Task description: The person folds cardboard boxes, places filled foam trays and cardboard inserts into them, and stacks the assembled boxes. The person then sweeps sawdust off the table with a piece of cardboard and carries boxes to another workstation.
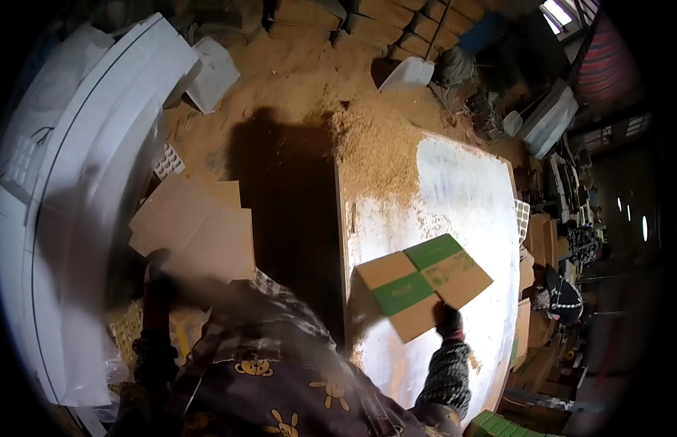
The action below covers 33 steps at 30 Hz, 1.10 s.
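A brown cardboard box with green panels (424,285) is over the white tabletop, and my right hand (447,321), in a dark glove, grips its near edge. Flat plain cardboard sheets (200,233) lie at the left, beside my body. My left hand (158,273), dark and blurred, is at their lower left edge; its fingers are too dark to make out. Loose brown shavings (375,153) are heaped on the far left part of the white table (455,197).
White foam boards under plastic film (98,160) stand along the left. A white scoop (409,73) and stacked sacks (305,18) are at the back. A person (564,297) is at the far right. Green-topped cartons (502,424) sit at the bottom right.
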### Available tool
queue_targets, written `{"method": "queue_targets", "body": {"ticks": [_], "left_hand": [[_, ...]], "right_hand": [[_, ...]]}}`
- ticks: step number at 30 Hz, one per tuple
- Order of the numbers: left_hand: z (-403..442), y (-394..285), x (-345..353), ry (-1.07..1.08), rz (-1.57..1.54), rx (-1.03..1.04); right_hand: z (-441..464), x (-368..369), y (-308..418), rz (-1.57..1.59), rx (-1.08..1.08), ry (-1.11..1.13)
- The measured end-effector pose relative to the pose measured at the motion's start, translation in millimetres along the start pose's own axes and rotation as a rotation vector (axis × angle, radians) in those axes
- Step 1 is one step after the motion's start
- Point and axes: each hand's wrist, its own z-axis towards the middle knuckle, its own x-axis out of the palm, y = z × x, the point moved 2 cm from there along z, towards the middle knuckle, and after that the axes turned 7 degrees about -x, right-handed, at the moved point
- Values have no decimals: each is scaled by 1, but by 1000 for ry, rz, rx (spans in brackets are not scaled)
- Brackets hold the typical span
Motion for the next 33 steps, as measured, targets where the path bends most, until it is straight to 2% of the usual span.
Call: {"method": "queue_targets", "body": {"ticks": [2, 3, 4, 6, 7, 8, 9, 10, 11, 12, 13, 14, 15, 16, 18, 20, 22, 24, 25, 26, 28, 29, 30, 31, 32, 33], "left_hand": [[36, 2, -2, 48, 635, 153], [38, -5, 25, 58, 637, 155], [36, -13, 59, 124, 1053, 493], [64, -24, 99, 231, 1453, 861], [93, -22, 109, 366, 1391, 812], [129, -10, 98, 368, 1351, 741], [165, 2, 88, 366, 1309, 671], [183, -5, 115, 405, 1304, 673], [202, -15, 160, 402, 655, -78], [213, -21, 203, 325, -39, -780], [222, -33, 234, 341, -36, -793], [227, -47, 260, 405, -64, -888], [231, -63, 272, 464, -84, -976], [251, -72, 278, 466, -55, -981], [306, -76, 272, 459, 115, -742], [357, -69, 271, 489, 286, -523], [376, -69, 307, 555, 390, -435], [347, -87, 390, 680, 356, -639], [321, -94, 428, 661, 345, -699], [335, -81, 438, 720, 392, -727], [387, -26, 449, 948, 439, -765], [392, 8, 475, 1019, 617, -568], [382, 26, 487, 1112, 650, -612], [344, 37, 518, 1514, 957, -231], [290, 58, 552, 1918, 1146, 242], [197, 62, 573, 1873, 979, -267]], "right_hand": [[44, -49, 7, 47, -36, 69], [64, -40, 15, 333, 30, 214], [84, -35, 16, 372, 101, 220], [137, -39, 10, 350, 115, 129], [167, -41, 6, 330, 110, 98], [193, -44, 3, 307, 105, 70], [227, -31, 2, 413, 190, -40], [261, -16, 0, 516, 279, -152], [303, -12, -11, 734, 367, -203], [345, -14, -23, 1343, 634, -358], [385, -34, -46, 1008, 571, -646], [432, 11, -64, 905, 819, -338], [430, -21, -106, 1400, 847, -613], [428, -61, -152, 1871, 847, -940], [415, -123, -211, 1446, 910, -538], [395, -134, -225, 1221, 959, -569], [368, -142, -224, 991, 950, -618], [328, -162, -189, 1079, 966, -796], [306, -180, -163, 1164, 997, -839], [282, -190, -137, 1135, 975, -893], [242, -211, -76, 1452, 1056, -933], [230, -222, -51, 1748, 1087, -910], [210, -243, -21, 2024, 1103, -919], [203, -243, 15, 2008, 1094, -1213], [195, -268, 37, 2690, 1527, -1243], [185, -293, 67, 2186, 1484, -1535]]}}
